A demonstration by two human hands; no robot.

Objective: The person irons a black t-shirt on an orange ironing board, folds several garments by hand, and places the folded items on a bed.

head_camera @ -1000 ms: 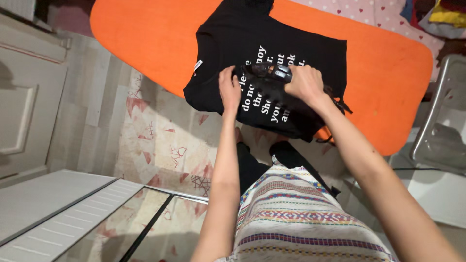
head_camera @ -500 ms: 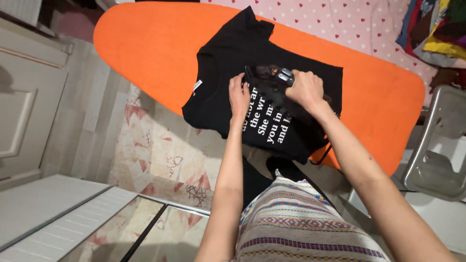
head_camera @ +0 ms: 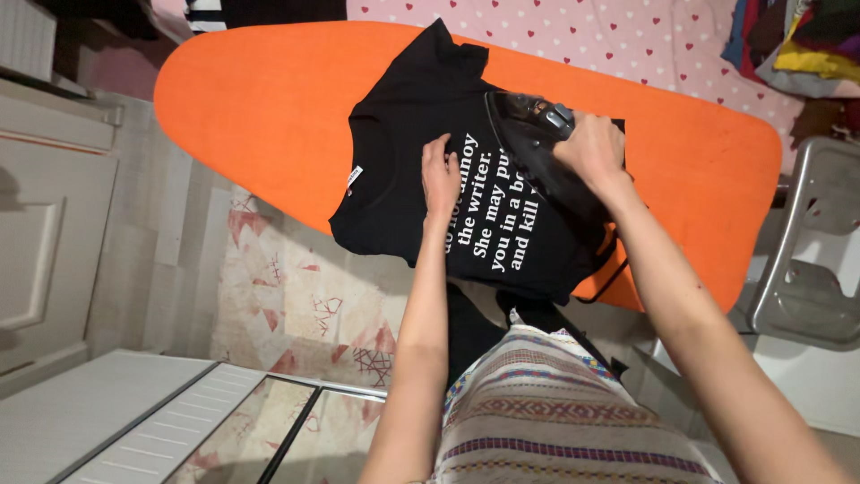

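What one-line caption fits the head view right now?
Right hand grips a dark iron on a black T-shirt; left hand flat on it, over an orange ironing board.

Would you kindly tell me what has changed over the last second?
The right hand kept its grip on the dark iron and slid it along the black T-shirt. The left hand stayed flat on the shirt, which remained spread on the orange ironing board.

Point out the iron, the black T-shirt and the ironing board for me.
iron [head_camera: 528, 134], head view, on its dark body.
black T-shirt [head_camera: 403, 161], head view, on plain fabric left of the lettering.
ironing board [head_camera: 269, 99], head view, on its bare orange cover.
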